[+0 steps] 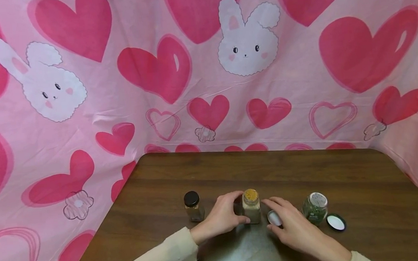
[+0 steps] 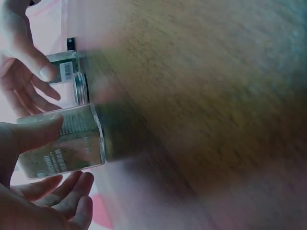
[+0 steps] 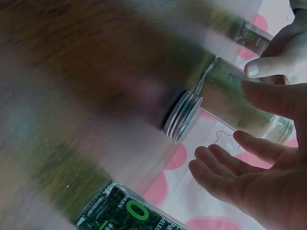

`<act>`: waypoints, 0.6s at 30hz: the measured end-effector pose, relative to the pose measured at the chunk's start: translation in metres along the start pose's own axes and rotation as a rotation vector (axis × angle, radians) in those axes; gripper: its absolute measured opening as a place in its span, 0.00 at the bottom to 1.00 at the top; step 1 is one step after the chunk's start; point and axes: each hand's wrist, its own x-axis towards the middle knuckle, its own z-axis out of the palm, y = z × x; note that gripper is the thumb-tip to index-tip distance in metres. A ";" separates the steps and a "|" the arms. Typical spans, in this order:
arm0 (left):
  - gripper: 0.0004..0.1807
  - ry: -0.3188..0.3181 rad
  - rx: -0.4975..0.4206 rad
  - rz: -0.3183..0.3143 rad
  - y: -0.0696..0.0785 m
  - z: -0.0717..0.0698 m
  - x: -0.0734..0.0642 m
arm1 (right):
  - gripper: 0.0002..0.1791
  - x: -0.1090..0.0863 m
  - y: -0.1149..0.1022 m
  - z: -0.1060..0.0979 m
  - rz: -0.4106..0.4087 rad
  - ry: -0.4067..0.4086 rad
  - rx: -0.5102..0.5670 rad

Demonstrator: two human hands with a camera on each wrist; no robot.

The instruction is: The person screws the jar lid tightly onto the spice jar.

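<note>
A square glass spice jar (image 1: pixel 252 212) stands upright and uncapped, its mouth showing yellow-brown powder. My left hand (image 1: pixel 220 215) holds it loosely from the left, the thumb lying across its front in the left wrist view. Some left fingers hang beside the glass; any behind it are hidden. To the jar's right a silver lid (image 3: pixel 183 116) rests on the table. My right hand (image 1: pixel 292 221) hovers around that lid, fingers spread and apart from the jar in the right wrist view, gripping nothing.
A black-capped spice jar (image 1: pixel 194 206) stands to the left. At the right is a jar of green herbs (image 1: pixel 315 208) with a perforated top, a dark-rimmed lid (image 1: pixel 336 222) lying beside it. Behind the wooden table (image 1: pixel 269 166) hangs a pink heart-and-rabbit cloth (image 1: pixel 205 78).
</note>
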 end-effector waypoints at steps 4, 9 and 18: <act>0.36 -0.004 -0.018 0.011 0.000 0.001 0.000 | 0.34 0.000 0.000 0.000 0.011 -0.019 0.002; 0.35 -0.008 -0.028 0.014 0.000 0.002 0.001 | 0.35 0.000 0.003 0.000 0.001 -0.048 0.014; 0.35 -0.012 -0.023 -0.006 0.000 0.001 0.002 | 0.34 0.001 0.003 0.000 -0.003 -0.061 0.031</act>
